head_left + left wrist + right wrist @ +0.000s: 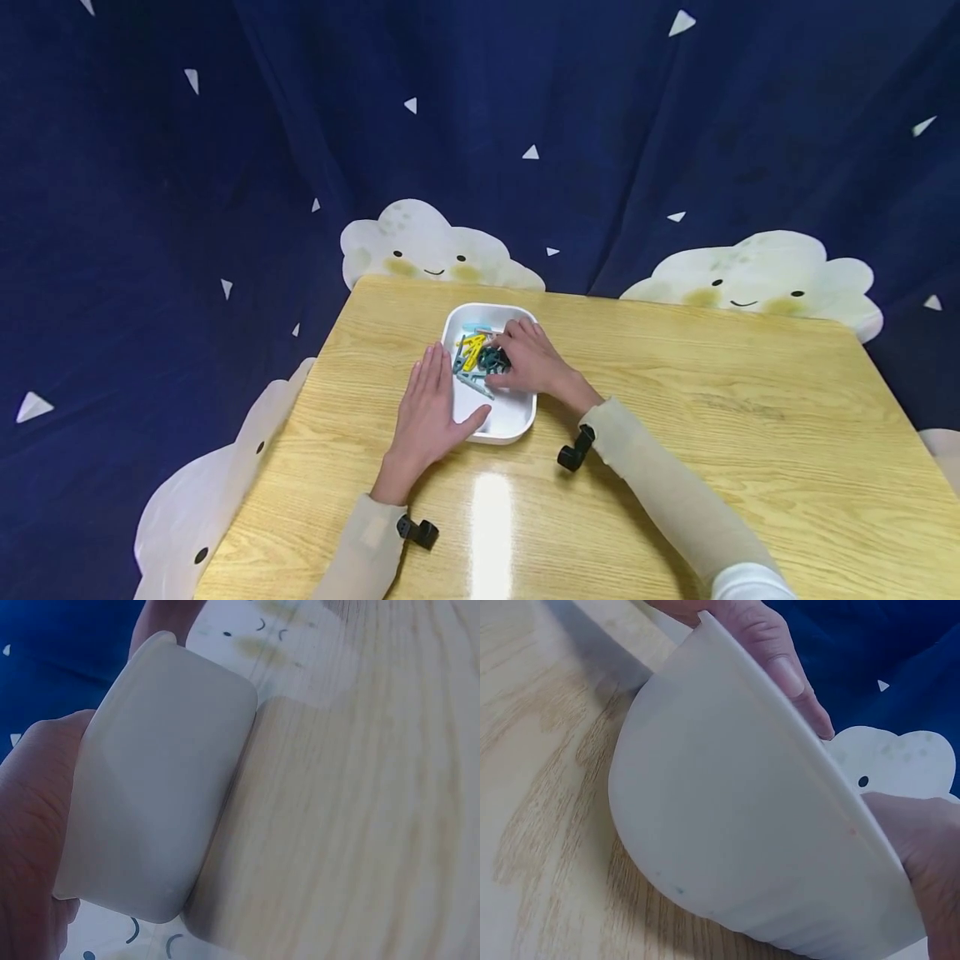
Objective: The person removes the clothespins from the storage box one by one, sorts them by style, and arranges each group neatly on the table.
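A white plastic basin (504, 422) with a rounded rim stands on the wooden table. In it lie yellow clothespins (471, 350), light blue-grey clothespins (473, 383) and a bunch of dark green clothespins (492, 359). My left hand (432, 406) rests along the basin's left side, fingers straight at the rim and thumb reaching over the near edge. Over the right rim reaches my right hand (531, 360), its thumb and forefinger curled round the dark green bunch; the other fingertips are partly hidden. Both wrist views show mostly the basin's outer wall (157, 780), which hides its contents there.
The wooden table (712, 417) extends widely to the right of the basin. Behind it hangs a dark blue curtain (465, 167) with white triangles and smiling clouds. Small black wrist mounts (576, 450) sit on both sleeves.
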Demonstrator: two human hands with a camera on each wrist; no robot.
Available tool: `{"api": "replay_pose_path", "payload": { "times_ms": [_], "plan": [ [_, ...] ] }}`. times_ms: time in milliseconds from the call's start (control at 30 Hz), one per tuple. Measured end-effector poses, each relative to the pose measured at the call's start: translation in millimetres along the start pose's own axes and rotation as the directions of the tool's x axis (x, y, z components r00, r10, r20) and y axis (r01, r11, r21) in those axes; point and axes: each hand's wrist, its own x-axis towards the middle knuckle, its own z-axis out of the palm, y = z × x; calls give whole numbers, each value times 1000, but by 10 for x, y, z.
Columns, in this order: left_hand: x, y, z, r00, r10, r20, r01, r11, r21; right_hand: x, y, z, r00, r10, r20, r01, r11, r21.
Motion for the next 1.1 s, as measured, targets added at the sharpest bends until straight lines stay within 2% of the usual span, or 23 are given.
{"api": "replay_pose_path", "payload": {
  "times_ms": [300, 633, 833, 967, 1100],
  "plan": [
    [-12, 13, 1, 1000, -11, 9, 11, 1000, -12, -22, 1, -2, 998, 33, -52, -31, 999, 43],
    [-1, 9, 4, 1000, -9, -7, 9, 1000, -6, -82, 45, -77, 987, 58, -150, -48, 997, 66],
    [-9, 2, -3, 1000, -16, 5, 16, 1000, -8, -104, 153, -110, 970, 75, -231, -67, 997, 43],
    [-6, 9, -17, 1000, -18, 18, 18, 1000, -10, -140, 224, -134, 952, 99, -288, -83, 994, 67],
    [1, 15, -23, 999, -20, 32, 20, 1000, -16, -187, 295, -151, 940, 138, -311, -111, 988, 105]
  ]
}}
